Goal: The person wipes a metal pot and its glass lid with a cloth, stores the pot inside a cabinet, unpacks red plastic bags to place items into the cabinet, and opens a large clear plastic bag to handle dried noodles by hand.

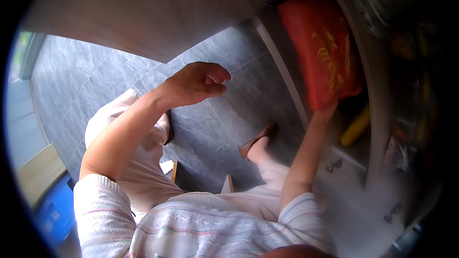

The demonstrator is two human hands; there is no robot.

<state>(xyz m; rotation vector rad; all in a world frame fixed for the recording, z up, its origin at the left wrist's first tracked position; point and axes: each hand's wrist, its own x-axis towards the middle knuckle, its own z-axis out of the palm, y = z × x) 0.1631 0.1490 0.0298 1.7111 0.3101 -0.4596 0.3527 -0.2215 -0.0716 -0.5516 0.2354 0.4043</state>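
A red bag [325, 52] with gold printed figures is inside the cabinet at the upper right. My right hand [326, 112] is at its lower edge and grips it there; the bag hides most of the fingers. Over the grey floor, my left hand [198, 83] hangs in the air with its fingers curved. A gap shows between thumb and fingertips, and nothing is in it.
A large brown cabinet door [158, 14] stands open across the top. Beside the bag lies a yellow object [356, 126]. Dim, cluttered shelves [411, 91] are at the far right. A blue box [55, 212] stands at the lower left on the grey tiled floor [210, 129].
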